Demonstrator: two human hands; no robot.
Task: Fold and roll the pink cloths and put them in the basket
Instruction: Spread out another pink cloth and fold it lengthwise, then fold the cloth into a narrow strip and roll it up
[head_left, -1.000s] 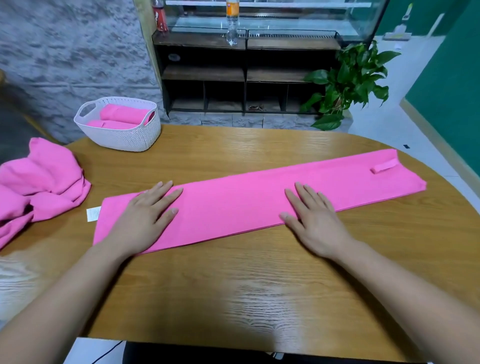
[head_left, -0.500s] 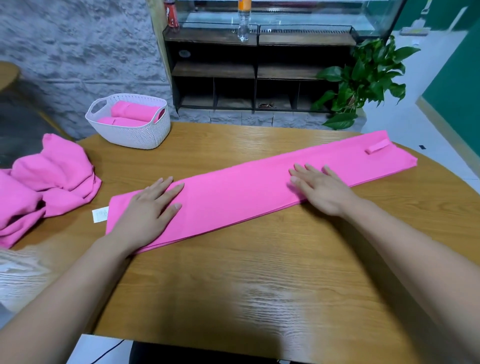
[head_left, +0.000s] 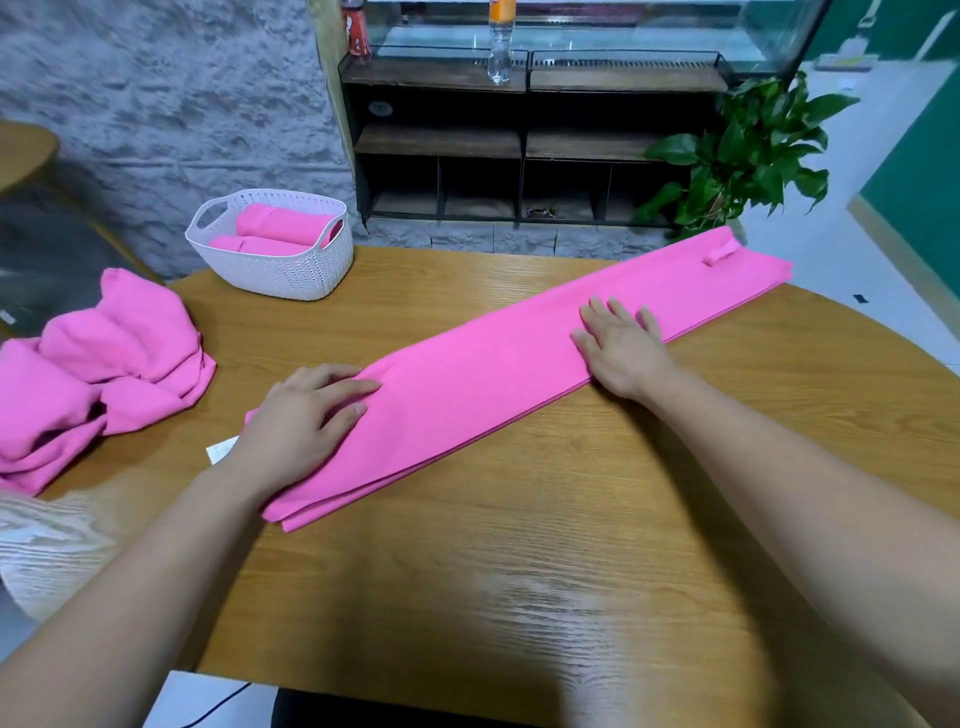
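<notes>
Long folded pink cloth (head_left: 483, 379) lies slantwise on the wooden table (head_left: 519, 545) under both hands. Left hand (head_left: 306, 421) presses its near end, fingers slightly bent. Right hand (head_left: 623, 348) lies flat farther along, fingers spread. White basket (head_left: 280, 273) holding rolled pink cloths (head_left: 283, 226) sits beyond the left hand.

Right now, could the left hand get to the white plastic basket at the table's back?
Probably yes. The left hand rests on the long folded pink cloth, and only bare wooden table lies between it and the white plastic basket; the crumpled pink pile sits off to the side.
</notes>
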